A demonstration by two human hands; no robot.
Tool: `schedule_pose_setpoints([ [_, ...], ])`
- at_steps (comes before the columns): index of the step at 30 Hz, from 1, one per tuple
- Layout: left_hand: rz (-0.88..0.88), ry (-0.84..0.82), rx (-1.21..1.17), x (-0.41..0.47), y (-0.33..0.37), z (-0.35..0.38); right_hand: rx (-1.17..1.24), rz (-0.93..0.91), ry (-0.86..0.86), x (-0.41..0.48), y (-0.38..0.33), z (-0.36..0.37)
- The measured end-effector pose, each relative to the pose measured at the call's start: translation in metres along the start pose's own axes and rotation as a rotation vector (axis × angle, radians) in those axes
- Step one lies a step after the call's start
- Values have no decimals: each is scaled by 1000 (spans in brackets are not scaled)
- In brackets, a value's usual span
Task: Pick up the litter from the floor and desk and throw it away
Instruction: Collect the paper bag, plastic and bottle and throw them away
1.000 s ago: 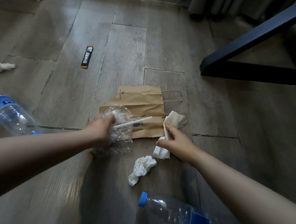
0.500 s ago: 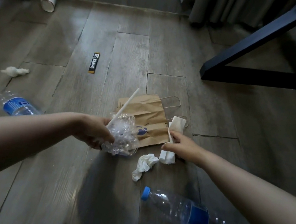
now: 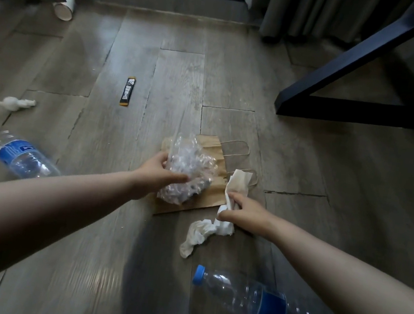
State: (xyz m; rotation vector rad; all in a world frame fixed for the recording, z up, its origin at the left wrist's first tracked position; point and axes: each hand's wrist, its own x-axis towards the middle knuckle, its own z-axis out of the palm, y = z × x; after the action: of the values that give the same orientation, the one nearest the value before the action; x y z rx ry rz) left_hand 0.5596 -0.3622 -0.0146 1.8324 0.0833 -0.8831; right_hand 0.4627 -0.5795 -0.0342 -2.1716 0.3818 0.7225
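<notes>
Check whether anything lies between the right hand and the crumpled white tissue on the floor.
Nothing visible lies between them: the crumpled tissue sits on the floor right beside the right hand. That hand grips a paper napkin, whose lower end hangs next to the tissue.

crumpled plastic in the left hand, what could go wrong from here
1. The left hand grips the crumpled plastic with a blurred straw poking up from it; the straw may slip out.
2. The right hand pinches one napkin, while the crumpled tissue beside it lies loose and could be missed.
3. Both hands are occupied, so reaching for the paper bag or bottle risks dropping something.
</notes>
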Motion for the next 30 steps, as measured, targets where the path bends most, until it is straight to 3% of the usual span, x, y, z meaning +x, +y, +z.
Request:
schedule_pose_setpoints([
  [2, -57, 50, 187, 7, -2, 4, 27, -3, 21, 2, 3, -1],
  [6, -89, 345, 708, 18, -6, 11, 120, -52, 141, 8, 8, -2],
  [8, -105, 388, 683, 24, -8, 10, 169, -24, 186, 11, 10, -3],
  [13, -107, 304, 559, 35, -16, 18, 365, 42, 232, 16, 15, 1],
  [17, -89, 332, 645, 39, -16, 25, 182, 144, 479, 16, 23, 1],
  [23, -71, 339, 762, 41, -18, 29, 112, 172, 388, 16, 20, 1],
  [30, -72, 301, 700, 40, -21, 20, 141, 144, 611, 11, 15, -14],
])
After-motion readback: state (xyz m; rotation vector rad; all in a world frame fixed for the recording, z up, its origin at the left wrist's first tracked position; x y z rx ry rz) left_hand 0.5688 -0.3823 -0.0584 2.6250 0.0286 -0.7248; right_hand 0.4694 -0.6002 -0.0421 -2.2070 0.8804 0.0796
